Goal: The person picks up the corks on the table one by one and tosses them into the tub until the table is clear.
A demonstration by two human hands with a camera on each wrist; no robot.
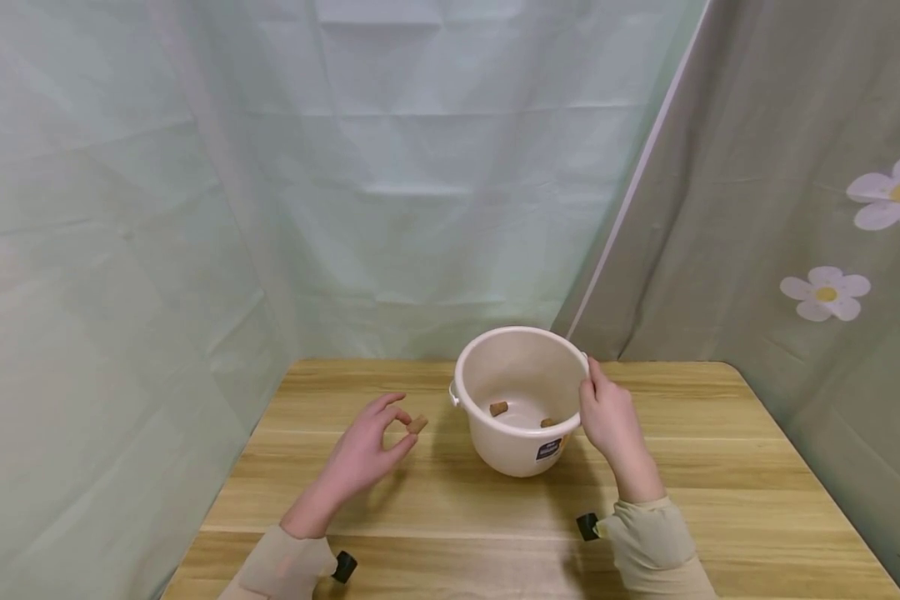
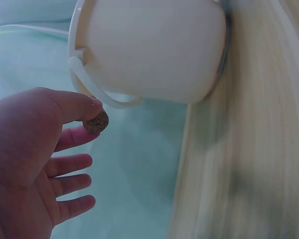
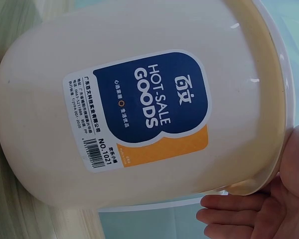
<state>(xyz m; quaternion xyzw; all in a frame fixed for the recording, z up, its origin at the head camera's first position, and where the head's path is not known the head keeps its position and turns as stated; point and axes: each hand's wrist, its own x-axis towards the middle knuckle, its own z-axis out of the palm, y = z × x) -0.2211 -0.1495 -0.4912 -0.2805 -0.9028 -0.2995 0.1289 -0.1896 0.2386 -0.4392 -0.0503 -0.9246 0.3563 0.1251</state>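
Note:
Between the thumb and index finger of my left hand (image 1: 363,454) a small brown cork (image 1: 417,424) is pinched, just left of a cream plastic bucket (image 1: 491,446). The left wrist view shows the round end of this cork (image 2: 96,122), with the other fingers spread apart from it. My right hand (image 1: 613,417) grips the bucket's rim at its right side; in the right wrist view its fingers (image 3: 229,217) lie outside, below the rim. Inside the bucket are two more corks, one at the left (image 1: 498,408) and one partly hidden by the front rim (image 1: 548,422).
The bucket is at the back middle of a wooden table (image 1: 465,533). Its thin white handle (image 2: 107,97) hangs at the side. A blue, white and orange label (image 3: 154,104) is on its wall. Pale curtains (image 1: 435,208) enclose the table at the back and sides.

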